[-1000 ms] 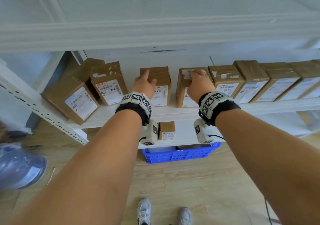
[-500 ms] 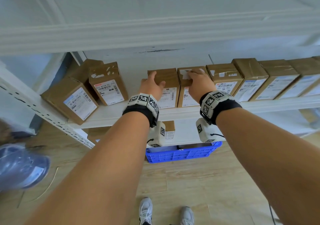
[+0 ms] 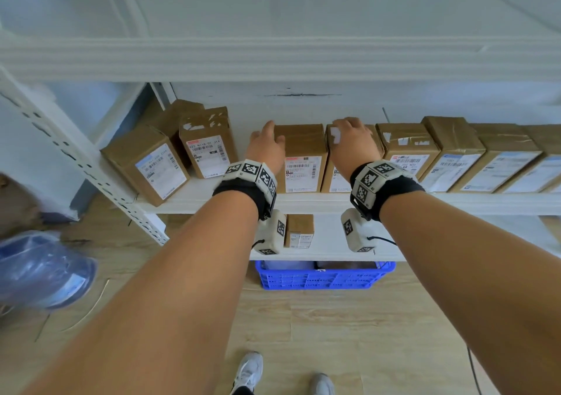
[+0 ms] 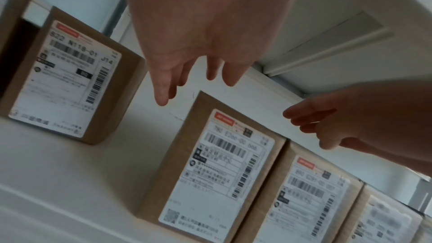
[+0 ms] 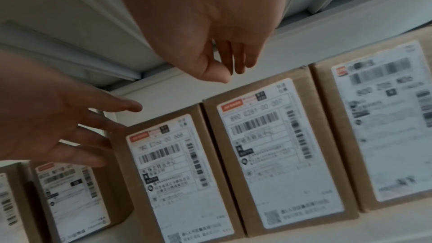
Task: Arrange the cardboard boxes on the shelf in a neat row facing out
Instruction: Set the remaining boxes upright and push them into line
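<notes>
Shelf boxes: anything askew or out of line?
Yes. The far-left box is turned at an angle, label facing left of front. The next box stands apart from the row, a gap before the aligned boxes. Another box hides behind them.

Brown boxes [image 3: 303,148] – white labels; blue crate [image 3: 318,277]; white shelf [image 3: 303,203].

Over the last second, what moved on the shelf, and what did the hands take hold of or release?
The left hand slid one brown cardboard box with a white label rightward until it met the neighbouring cardboard box under the right hand, closing the gap. Both hands have now lifted off, fingers relaxed, holding nothing. The two skewed boxes at the left end and the row on the right stayed put.
</notes>
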